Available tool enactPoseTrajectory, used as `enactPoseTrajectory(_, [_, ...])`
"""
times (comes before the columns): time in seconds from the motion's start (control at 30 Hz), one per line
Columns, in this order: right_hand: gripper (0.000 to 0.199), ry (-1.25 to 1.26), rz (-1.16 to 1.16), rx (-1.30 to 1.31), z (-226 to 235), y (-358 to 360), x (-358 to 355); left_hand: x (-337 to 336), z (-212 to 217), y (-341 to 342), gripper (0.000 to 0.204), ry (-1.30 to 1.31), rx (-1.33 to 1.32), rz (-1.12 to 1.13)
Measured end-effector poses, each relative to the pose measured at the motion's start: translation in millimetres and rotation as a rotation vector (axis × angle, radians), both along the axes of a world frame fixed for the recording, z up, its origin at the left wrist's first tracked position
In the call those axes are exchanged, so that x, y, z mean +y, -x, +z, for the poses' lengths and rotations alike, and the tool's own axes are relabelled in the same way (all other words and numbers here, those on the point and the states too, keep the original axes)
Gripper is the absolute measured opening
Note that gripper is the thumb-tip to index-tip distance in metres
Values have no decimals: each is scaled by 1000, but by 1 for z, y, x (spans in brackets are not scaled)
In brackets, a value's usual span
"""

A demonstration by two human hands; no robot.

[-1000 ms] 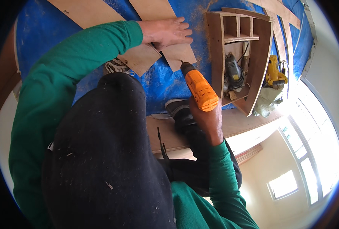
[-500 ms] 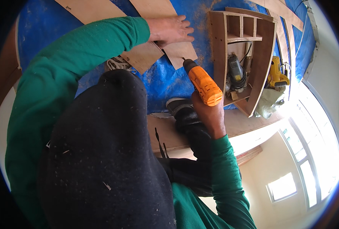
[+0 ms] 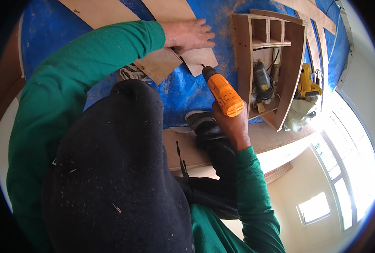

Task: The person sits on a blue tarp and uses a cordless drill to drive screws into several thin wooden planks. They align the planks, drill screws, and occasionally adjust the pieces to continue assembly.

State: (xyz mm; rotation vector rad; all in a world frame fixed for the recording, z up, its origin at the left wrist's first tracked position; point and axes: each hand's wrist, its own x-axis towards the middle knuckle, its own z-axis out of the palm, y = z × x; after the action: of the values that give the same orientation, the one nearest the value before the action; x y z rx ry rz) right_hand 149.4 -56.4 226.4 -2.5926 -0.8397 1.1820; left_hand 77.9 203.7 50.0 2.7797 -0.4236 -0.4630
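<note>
My right hand [image 3: 232, 122] grips an orange cordless drill [image 3: 224, 95] by its handle, most of which is hidden under the drill body. The drill's bit meets or hovers just over the near end of a narrow plywood strip [image 3: 199, 63]; I cannot tell which. Across that strip lies my left hand [image 3: 191, 33], palm down with its fingers stretched out. Beside it, a second plywood strip [image 3: 159, 67] runs partly under my left forearm.
A blue tarp [image 3: 187, 95] covers the work surface, with sawdust on it. On the right stands a wooden frame with compartments [image 3: 243, 55], holding a grey power tool [image 3: 262, 80]. A yellow power tool [image 3: 307, 82] lies beyond it. White cord [image 3: 132, 74] is bundled near my knee.
Both hands stay in nearly the same place. The drill's rear end has shifted very slightly left, while its bit remains at the same spot on the strip.
</note>
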Motion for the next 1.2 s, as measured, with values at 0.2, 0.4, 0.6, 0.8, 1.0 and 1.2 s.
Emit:
enactPoseTrajectory(0.2, [40, 98, 407, -93, 8, -12, 10, 1, 5, -8, 128, -81, -18, -46])
enactPoseTrajectory(0.4, [45, 99, 417, -57, 6, -18, 8, 12, 14, -30, 100, 142, 196, -25])
enactPoseTrajectory(0.6, [38, 21, 388, -43, 7, -20, 5, 8, 9, -31, 53, 280, 136, 132])
enactPoseTrajectory(0.8, [40, 105, 152, 45, 53, 5, -20, 11, 22, -25, 46, 348, 43, 113])
enactPoseTrajectory(1.0, [40, -107, -170, 197, 108, 12, -55, 13, 51, 15, 29, 430, -348, 259])
enactPoseTrajectory(1.2, [44, 10, -572, 248, 80, 2, -59, 29, 61, 35, 27, 360, -292, 282])
